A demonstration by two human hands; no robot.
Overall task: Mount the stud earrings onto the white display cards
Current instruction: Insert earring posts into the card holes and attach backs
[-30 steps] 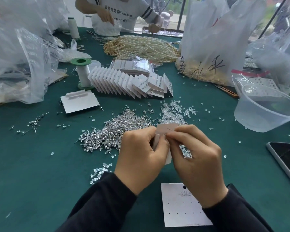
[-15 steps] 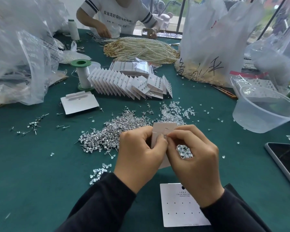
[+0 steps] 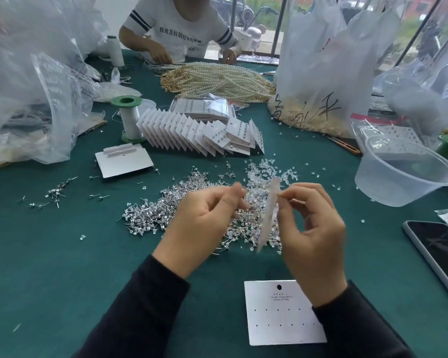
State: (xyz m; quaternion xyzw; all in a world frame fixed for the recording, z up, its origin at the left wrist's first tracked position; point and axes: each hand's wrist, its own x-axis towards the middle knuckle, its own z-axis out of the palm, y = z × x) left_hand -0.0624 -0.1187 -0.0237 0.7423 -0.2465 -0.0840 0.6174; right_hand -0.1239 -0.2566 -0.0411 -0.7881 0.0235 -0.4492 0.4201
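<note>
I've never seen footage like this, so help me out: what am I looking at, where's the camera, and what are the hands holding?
No machine here: a camera worn on a person's head looks down at their two hands over a green table. The right hand pinches a white display card, blurred and edge-on. The left hand is blurred, so whether its grip holds anything is unclear. Below lie a pile of stud earrings and clear backs. A blank card lies nearest; filled cards lean in a row beyond.
</note>
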